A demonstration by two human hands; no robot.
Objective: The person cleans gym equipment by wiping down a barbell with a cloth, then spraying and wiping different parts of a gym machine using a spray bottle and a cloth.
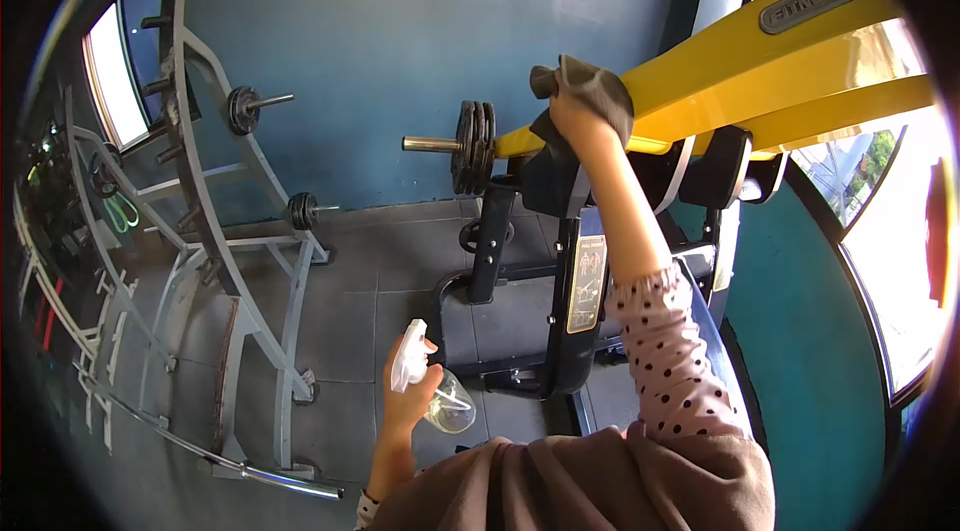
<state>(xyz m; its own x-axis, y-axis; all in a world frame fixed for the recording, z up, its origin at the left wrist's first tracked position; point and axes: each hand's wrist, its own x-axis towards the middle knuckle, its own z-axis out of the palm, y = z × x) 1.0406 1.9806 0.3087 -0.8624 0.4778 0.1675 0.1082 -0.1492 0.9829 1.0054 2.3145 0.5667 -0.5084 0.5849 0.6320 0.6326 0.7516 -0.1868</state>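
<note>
My left hand (408, 393) is wrapped round a clear spray bottle (452, 405) with a white trigger head (409, 359), low in front of my body. My right hand (575, 118) reaches up and forward, closed on a dark grey cloth (602, 99). The cloth lies against the end of the yellow arm (690, 76) of a fitness machine, above a black pad. Folds of the cloth hide part of the fingers. Just left of the cloth, black weight plates (473, 148) sit on a metal bar.
A grey rack (225, 251) with weight plates (243, 111) stands at the left. The machine's dark frame (565, 331) rises from the tiled floor (400, 301) and carries an instruction label (586, 284). A barbell (290, 481) lies low at the left. Windows (900, 231) are at the right.
</note>
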